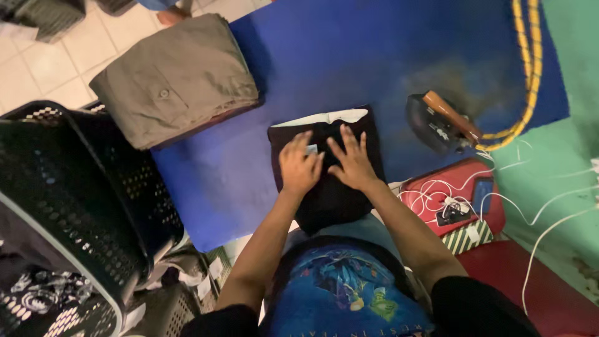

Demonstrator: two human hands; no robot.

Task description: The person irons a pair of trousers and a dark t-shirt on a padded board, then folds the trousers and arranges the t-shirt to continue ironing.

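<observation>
Black folded cloth (pixel 331 181) is lying on the blue counter (pixel 349 56), near its front edge. Left hand (pixel 299 165) and right hand (pixel 353 160) are pressing flat on it, fingers spread. Iron (pixel 437 122) is sitting to the right, folded tan clothes (pixel 175 78) to the left.

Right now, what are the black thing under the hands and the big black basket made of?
The black garment looks like soft matte cloth: it lies folded flat. The black basket looks like hard plastic, judging by its stiff walls with rows of little holes.
</observation>
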